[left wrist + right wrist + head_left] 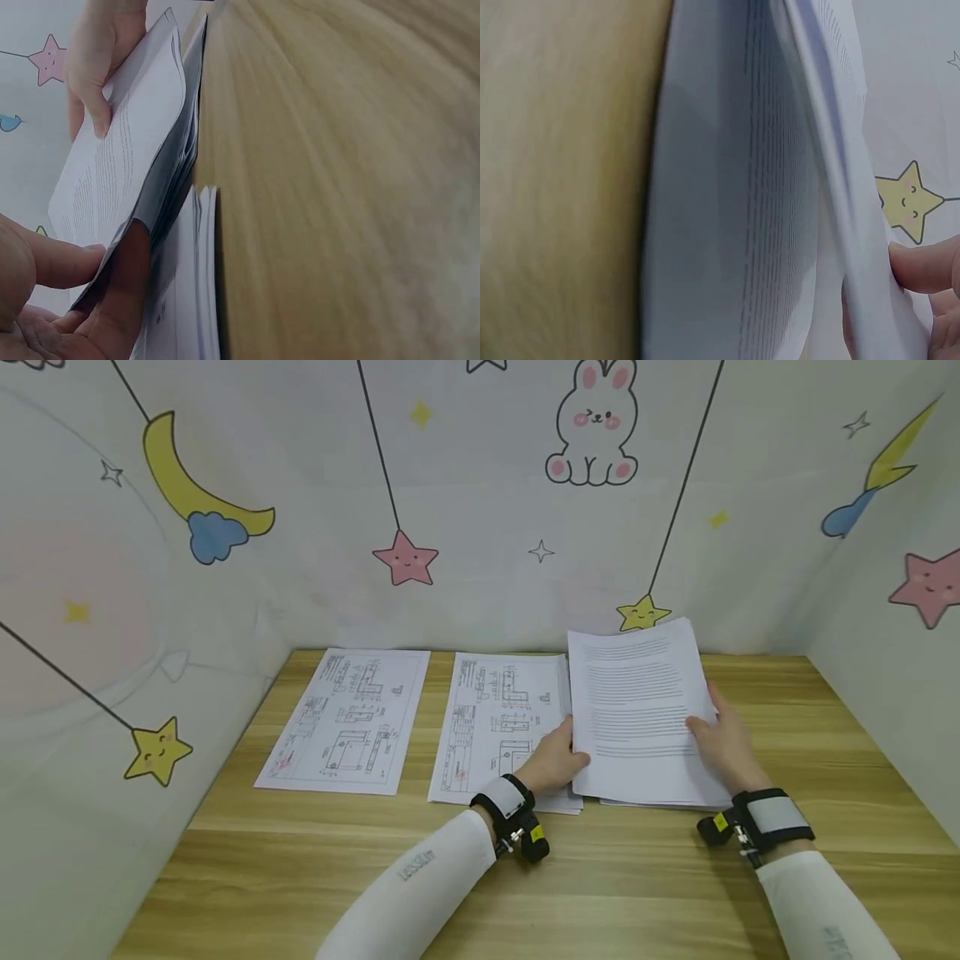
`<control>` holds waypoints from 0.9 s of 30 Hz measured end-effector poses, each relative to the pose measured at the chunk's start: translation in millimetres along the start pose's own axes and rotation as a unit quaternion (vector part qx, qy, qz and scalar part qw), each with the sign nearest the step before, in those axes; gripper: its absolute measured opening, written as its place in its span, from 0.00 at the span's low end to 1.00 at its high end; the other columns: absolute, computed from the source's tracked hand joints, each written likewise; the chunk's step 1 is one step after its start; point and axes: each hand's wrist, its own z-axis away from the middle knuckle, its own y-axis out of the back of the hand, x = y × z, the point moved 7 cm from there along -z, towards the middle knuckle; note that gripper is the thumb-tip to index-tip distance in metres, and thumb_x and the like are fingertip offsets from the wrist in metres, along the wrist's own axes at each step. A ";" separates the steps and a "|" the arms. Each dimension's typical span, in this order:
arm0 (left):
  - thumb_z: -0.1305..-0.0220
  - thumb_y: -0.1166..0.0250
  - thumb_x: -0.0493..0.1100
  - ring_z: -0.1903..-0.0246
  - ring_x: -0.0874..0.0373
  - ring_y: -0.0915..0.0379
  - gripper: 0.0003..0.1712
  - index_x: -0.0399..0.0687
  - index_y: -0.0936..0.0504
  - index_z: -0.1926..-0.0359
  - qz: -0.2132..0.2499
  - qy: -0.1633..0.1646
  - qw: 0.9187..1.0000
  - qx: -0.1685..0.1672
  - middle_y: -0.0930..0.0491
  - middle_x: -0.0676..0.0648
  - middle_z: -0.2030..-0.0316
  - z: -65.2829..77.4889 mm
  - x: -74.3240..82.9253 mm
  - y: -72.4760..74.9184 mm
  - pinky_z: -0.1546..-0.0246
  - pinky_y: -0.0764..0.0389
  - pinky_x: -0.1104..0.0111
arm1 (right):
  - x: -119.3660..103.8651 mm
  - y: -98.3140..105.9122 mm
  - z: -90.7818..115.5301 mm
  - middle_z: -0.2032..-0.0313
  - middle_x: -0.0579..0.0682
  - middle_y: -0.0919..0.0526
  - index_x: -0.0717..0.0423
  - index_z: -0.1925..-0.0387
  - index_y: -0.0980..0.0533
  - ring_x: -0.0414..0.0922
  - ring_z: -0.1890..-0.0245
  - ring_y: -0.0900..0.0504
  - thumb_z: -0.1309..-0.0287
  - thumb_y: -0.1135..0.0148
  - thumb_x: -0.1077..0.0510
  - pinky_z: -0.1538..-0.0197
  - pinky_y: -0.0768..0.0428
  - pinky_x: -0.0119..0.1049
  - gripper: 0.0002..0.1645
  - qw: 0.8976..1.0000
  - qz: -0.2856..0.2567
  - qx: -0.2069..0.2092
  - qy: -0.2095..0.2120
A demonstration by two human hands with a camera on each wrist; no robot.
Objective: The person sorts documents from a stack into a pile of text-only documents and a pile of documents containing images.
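Note:
Several printed text sheets [637, 693] are raised off the table at the right, tilted and slightly bowed. My left hand [555, 760] pinches their left edge, thumb [71, 262] on the printed face and fingers behind. On the opposite edge my right hand [723, 747] holds them, its thumb in front and fingertips behind. Beneath the lifted sheets, more text paper [705, 187] lies on the table, mostly hidden in the head view. A stack of technical drawings [480, 735] lies just left, partly covered by my left hand.
Another drawing [345, 718] lies flat at the far left of the wood-grain table [600, 893]. A cartoon-printed cloth wall [487, 602] rises directly behind the papers, with side walls at left and right. Both wrists wear strapped cameras.

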 end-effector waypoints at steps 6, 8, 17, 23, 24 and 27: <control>0.30 0.43 0.36 0.52 0.56 0.19 0.38 0.41 0.47 0.24 -0.008 -0.008 1.000 -0.003 0.22 0.39 0.41 -4.1 11.6 -9.5 0.58 0.20 0.71 | 7.6 13.4 -1.5 0.23 0.69 0.61 0.59 0.22 0.66 0.71 0.25 0.59 0.26 0.56 0.59 0.28 0.53 0.69 0.42 1.000 0.026 -0.014 -0.008; 0.31 0.42 0.36 0.56 0.58 0.20 0.35 0.42 0.43 0.26 -0.010 -0.010 1.000 0.000 0.20 0.40 0.43 -5.1 13.1 -12.1 0.62 0.22 0.73 | 10.3 16.0 -2.9 0.24 0.70 0.61 0.59 0.22 0.66 0.71 0.25 0.59 0.26 0.56 0.59 0.28 0.54 0.69 0.43 0.999 0.035 -0.019 -0.013; 0.34 0.37 0.36 0.79 0.63 0.23 0.30 0.38 0.35 0.34 0.003 0.004 1.000 -0.016 0.17 0.44 0.60 -8.2 10.0 -23.7 0.78 0.25 0.76 | 20.2 23.5 -9.9 0.25 0.73 0.56 0.60 0.22 0.61 0.73 0.26 0.56 0.30 0.51 0.61 0.29 0.53 0.69 0.43 0.997 0.072 -0.025 -0.016; 0.36 0.35 0.36 0.80 0.64 0.23 0.30 0.36 0.32 0.34 0.005 0.011 1.000 -0.016 0.17 0.47 0.63 -9.8 8.5 -27.5 0.78 0.24 0.76 | 29.3 20.4 -10.7 0.26 0.75 0.53 0.66 0.24 0.60 0.74 0.27 0.54 0.31 0.51 0.63 0.30 0.50 0.70 0.43 0.996 0.080 -0.042 -0.020; 0.36 0.35 0.37 0.80 0.64 0.22 0.26 0.37 0.29 0.38 0.005 0.012 1.000 -0.016 0.17 0.48 0.65 -10.0 8.4 -27.8 0.78 0.24 0.76 | 31.4 19.6 -10.7 0.27 0.75 0.52 0.67 0.24 0.59 0.74 0.27 0.52 0.31 0.51 0.62 0.30 0.49 0.70 0.43 0.995 0.084 -0.047 -0.026; 0.36 0.34 0.38 0.80 0.64 0.22 0.14 0.39 0.24 0.51 -0.001 0.014 1.000 -0.016 0.19 0.50 0.69 -10.5 8.6 -28.0 0.78 0.24 0.77 | 36.4 17.5 -10.4 0.27 0.77 0.53 0.70 0.24 0.61 0.74 0.27 0.52 0.30 0.50 0.59 0.30 0.48 0.70 0.44 0.992 0.102 -0.061 -0.052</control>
